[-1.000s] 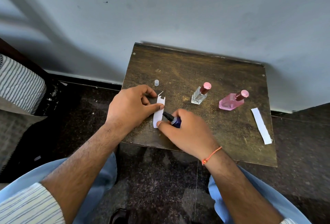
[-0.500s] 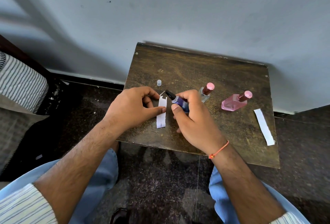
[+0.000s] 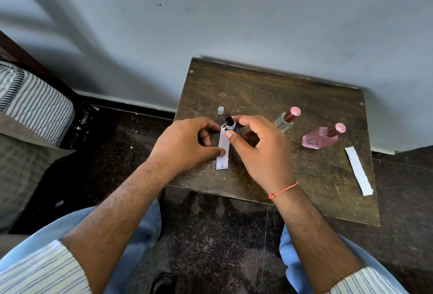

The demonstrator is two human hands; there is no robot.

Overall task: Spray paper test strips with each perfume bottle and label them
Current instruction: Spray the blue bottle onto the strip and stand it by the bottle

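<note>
My right hand [image 3: 260, 151] grips a small dark blue perfume bottle [image 3: 230, 126] with a black spray nozzle, holding it upright over the top end of a white paper strip [image 3: 223, 153]. My left hand [image 3: 185, 144] pins that strip to the small wooden table [image 3: 269, 97] with thumb and fingers. The strip bears a faint mark near its lower end. A small clear cap [image 3: 220, 110] stands just behind the blue bottle. Right of my hands stand a clear bottle [image 3: 287, 119] and a pink bottle [image 3: 322, 137], both with pink caps. A second white strip [image 3: 358, 170] lies at the table's right edge.
The table stands against a pale wall. A striped mattress [image 3: 35, 101] on a dark frame is at the left. Dark speckled floor surrounds the table, and my knees in light blue trousers are below it.
My right hand lifted the blue bottle from lying low by the strip's bottom end and carried it up and back, now upright at the strip's top end. My left hand stayed on the strip.
</note>
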